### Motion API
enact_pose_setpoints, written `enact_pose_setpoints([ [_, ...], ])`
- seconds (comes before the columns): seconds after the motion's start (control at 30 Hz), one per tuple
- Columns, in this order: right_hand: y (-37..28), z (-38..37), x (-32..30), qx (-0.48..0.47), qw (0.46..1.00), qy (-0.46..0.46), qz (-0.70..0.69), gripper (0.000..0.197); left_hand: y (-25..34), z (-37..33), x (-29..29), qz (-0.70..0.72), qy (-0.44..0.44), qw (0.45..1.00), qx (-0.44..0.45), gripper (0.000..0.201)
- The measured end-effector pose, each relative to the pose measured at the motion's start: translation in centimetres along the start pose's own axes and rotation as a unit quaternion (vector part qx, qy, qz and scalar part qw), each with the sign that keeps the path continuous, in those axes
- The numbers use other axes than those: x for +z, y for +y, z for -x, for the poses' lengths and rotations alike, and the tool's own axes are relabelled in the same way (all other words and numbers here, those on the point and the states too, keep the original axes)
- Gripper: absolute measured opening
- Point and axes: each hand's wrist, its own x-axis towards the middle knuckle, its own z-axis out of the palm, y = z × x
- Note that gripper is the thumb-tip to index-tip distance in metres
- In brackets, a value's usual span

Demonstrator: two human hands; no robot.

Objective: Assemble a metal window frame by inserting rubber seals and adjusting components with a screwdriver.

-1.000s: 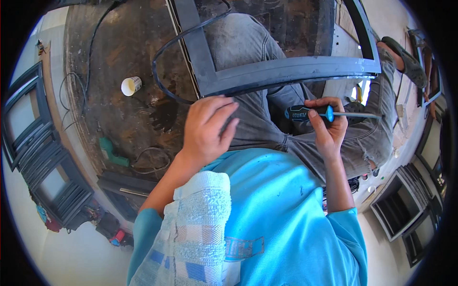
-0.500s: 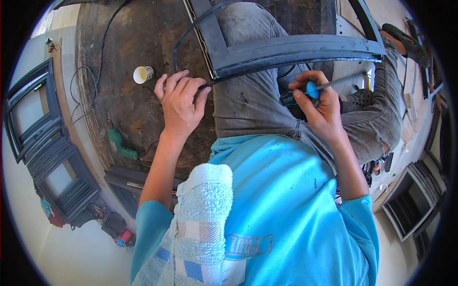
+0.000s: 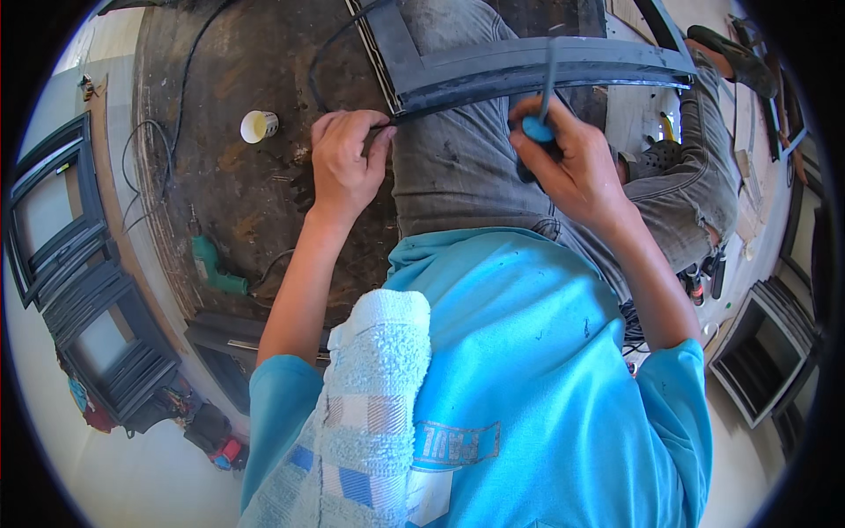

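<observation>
A dark grey metal frame lies across my lap, its near left corner just beyond my left hand. At that corner my left thumb and fingers are pinched on a thin black rubber strip, which loops up from there and also runs along the frame's edge. My right hand is closed around a screwdriver with a blue-collared handle. Its thin shaft points up and away, passing over the frame's near bar. My palm and fingers mostly hide the handle.
On the brown work surface are a small white cup, a green power drill and a dark cable. More dark frames stand stacked at the left and right. A towel hangs over my chest.
The screwdriver has swung from pointing right to pointing up, as my right hand moved closer to the frame. My left hand has shifted slightly right and up along the strip, toward the corner.
</observation>
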Motion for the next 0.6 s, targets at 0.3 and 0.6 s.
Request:
enact_pose_setpoints([
  [0.3,-1.9,-3.8,1.1,-0.234,0.952,0.181,-0.071,0.021,0.3,0.7,1.5,0.037,0.032,0.999,-0.008,0.014],
  [0.6,-1.7,-3.2,3.5,-0.316,0.909,0.249,-0.104,0.026,0.4,-0.1,1.4,0.031,0.014,0.998,0.050,0.012],
])
